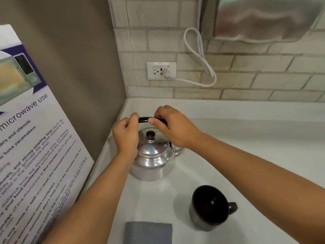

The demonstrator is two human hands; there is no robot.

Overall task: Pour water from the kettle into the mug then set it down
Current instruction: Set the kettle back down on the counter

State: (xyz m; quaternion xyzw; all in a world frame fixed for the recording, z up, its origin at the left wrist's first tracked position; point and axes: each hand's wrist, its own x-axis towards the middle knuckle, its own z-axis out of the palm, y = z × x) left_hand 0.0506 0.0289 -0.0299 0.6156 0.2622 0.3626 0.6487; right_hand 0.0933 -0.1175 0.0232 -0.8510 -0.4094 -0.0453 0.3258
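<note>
A shiny metal kettle [151,159] with a black lid knob stands on the white counter [246,155] near the left corner, its spout pointing right. Its black arched handle [144,119] is upright above the lid. My left hand [125,136] grips the handle's left end, and my right hand [174,127] grips its right end. A dark mug [209,207] with a grey outside stands upright on the counter to the front right of the kettle, handle pointing right. I cannot tell what the mug holds.
A grey folded cloth [148,232] lies at the front edge. A microwave-use poster [35,147] leans on the left wall. A wall outlet [161,70] with a white cord [198,55] is on the tiled back wall. A metal appliance [263,16] hangs upper right.
</note>
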